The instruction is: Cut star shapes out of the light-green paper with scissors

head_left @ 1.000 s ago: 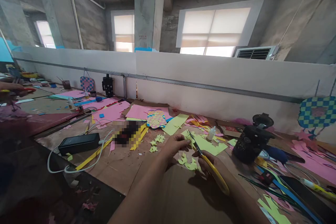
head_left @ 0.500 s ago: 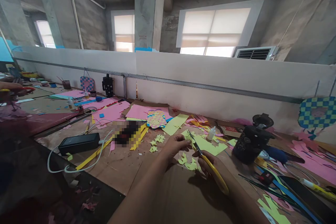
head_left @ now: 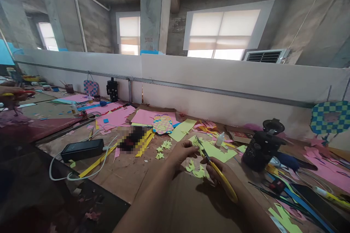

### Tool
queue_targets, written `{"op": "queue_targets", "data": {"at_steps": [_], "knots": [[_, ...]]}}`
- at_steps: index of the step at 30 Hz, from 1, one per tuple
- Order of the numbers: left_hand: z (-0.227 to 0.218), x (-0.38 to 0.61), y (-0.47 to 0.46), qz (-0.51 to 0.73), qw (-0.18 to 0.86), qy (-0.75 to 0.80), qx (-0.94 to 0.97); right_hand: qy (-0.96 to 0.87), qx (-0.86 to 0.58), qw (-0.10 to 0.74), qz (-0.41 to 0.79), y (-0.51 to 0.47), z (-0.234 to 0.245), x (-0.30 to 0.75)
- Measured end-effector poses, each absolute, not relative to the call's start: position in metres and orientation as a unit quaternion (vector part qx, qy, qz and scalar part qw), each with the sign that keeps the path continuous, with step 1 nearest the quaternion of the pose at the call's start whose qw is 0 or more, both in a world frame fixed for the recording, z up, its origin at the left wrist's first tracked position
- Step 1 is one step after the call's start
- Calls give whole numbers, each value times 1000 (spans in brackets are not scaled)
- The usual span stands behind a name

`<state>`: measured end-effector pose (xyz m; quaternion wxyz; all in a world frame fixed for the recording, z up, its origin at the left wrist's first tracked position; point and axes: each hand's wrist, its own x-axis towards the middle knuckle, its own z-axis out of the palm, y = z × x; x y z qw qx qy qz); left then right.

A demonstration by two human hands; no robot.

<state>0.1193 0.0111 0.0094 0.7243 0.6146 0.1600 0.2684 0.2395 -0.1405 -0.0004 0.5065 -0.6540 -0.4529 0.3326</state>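
My right hand [head_left: 217,171] is closed around the yellow handles [head_left: 225,182] of a pair of scissors, whose blades [head_left: 203,149] point up and away to the left. Opposite the blades, my left hand [head_left: 182,154] pinches a small piece of yellow-green paper [head_left: 201,147], partly hidden by the fingers and blades. Just below my hands lie curved yellow-green offcuts [head_left: 198,171]. Several cut-out paper stars [head_left: 164,145] rest on the table to the left. Behind the scissors is a larger yellow-green sheet [head_left: 222,154] with a small white glue bottle [head_left: 220,139] on it.
A black tumbler [head_left: 259,151] stands to the right, near a dark phone [head_left: 314,200]. On the left lie a black power bank [head_left: 82,149] with a white cable and yellow strips [head_left: 98,160]. Another person's hand [head_left: 12,94] holds red-handled scissors at far left.
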Motion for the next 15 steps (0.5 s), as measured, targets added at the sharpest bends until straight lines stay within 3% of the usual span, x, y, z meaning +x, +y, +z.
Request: {"op": "queue_targets", "data": {"at_steps": [15], "knots": [[8,118,12,271,721,168,615,-468,-661,493,318,-136,-4,245]]}}
